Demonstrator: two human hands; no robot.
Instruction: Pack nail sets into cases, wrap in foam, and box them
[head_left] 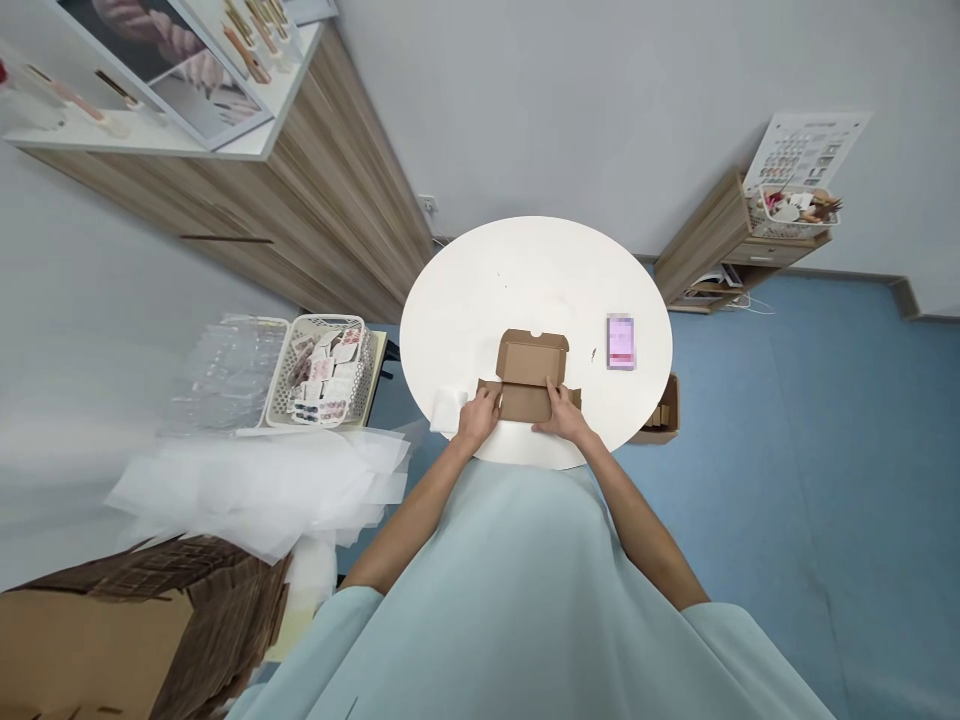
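Note:
A small brown cardboard mailer box (532,358) lies on the white oval table (480,270), its lid raised away from me and its side flaps sticking out. At its left end, my left hand (480,415) pinches the side flap. My right hand (564,412) grips the near right part, the thumb reaching to the fold and the other fingers along the edge. Just left of my left hand rests a small white packet or folded sheet (448,410). A phone with a blurred pink screen (620,342) lies to the right of the box.
White baskets, one with small printed packs (326,375), stand at left. Nearer me are white translucent sheets (270,485) and a stack of flat cardboard (225,620). An open carton (671,410) sits on the floor right of the table. Cabinets (352,180) line the wall.

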